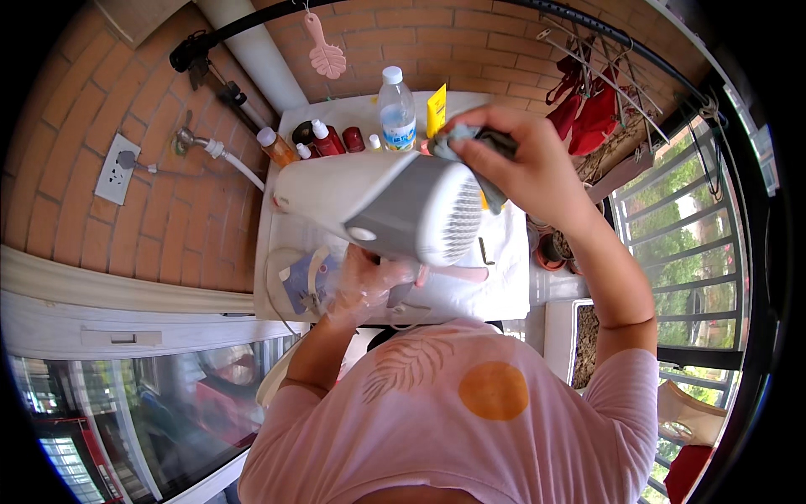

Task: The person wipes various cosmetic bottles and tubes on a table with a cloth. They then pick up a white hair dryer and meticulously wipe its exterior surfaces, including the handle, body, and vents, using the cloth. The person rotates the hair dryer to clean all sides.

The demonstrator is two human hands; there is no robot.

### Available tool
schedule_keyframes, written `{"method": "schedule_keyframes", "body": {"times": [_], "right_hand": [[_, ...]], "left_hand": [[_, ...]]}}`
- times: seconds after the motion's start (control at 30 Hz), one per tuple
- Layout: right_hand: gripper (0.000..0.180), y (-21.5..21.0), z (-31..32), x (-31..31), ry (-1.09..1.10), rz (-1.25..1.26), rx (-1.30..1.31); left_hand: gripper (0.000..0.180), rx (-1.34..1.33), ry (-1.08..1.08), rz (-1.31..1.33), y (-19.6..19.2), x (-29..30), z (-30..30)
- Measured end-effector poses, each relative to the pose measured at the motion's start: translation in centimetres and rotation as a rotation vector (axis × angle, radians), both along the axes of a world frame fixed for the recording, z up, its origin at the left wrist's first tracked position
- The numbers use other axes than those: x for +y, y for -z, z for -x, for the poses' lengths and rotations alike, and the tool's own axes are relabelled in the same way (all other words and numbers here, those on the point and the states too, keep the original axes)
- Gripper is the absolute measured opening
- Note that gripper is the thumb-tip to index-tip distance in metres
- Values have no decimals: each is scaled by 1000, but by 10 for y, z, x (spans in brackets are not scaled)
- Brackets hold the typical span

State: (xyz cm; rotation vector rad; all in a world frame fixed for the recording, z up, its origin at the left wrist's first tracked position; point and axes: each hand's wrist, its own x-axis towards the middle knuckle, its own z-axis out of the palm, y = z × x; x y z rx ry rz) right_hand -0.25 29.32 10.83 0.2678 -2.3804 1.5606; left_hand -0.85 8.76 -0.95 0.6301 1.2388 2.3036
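The white and grey hair dryer (395, 206) is being held up above the white table (512, 277). The left hand (365, 281), gloved, is clamping its handle; the right hand (525, 164) is pinching a grey cloth (462, 139) against its rear grille. Wiping appears underway, not finished.

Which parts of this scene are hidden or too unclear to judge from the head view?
- Head view: the handle of the hair dryer is hidden by its own body and the left hand.
- The grey cloth is mostly covered by the right hand.
- The bottles at the back of the white table are too small to identify.
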Motion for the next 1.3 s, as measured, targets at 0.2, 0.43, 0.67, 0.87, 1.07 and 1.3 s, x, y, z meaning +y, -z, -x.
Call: {"method": "schedule_keyframes", "body": {"times": [0.2,0.43,0.67,0.87,1.07,1.3], "right_hand": [[28,-13,-5,10,-46,507,42],[16,-45,-1,-30,-445,-38,419],[15,-2,-6,-48,-123,505,101],[25,19,-2,-59,65,-71,1010],[21,-4,8,-49,91,-149,898],[20,8,-7,-51,-75,-167,898]], "left_hand": [[67,-70,166,-128,-17,-5,10],[73,-193,366,-152,0,-9,4],[76,-140,385,-498,-18,7,-1],[78,-365,490,-559,-23,6,-2],[77,-374,553,-530,-22,9,1],[75,-342,544,-587,-18,13,0]]}}
